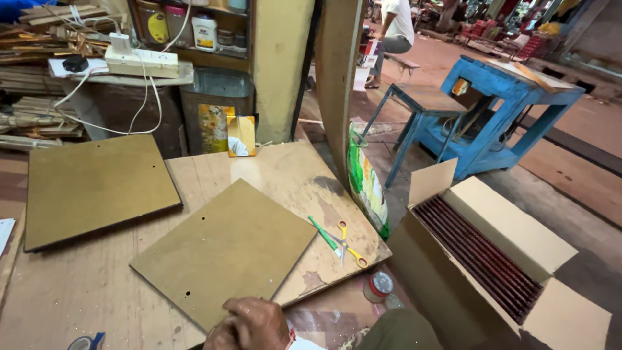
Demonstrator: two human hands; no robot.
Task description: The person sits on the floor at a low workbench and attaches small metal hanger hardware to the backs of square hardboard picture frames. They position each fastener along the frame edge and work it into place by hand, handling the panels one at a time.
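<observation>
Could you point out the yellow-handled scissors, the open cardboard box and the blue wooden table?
Yellow-handled scissors [350, 249], head view, on the crossing blades.
Open cardboard box [512, 227], head view, on the inner flap.
Blue wooden table [518, 91], head view, on the top's front edge.

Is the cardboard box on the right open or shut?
Open: the cardboard box has its flaps spread outward, showing dark reddish strips inside.

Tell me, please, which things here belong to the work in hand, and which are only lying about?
In hand:
- hand, at the picture's bottom edge
- nearer brown board, just above it

Lying about:
- second brown board
- yellow-handled scissors
- green pen
- open carton of dark rods
- blue table
</observation>
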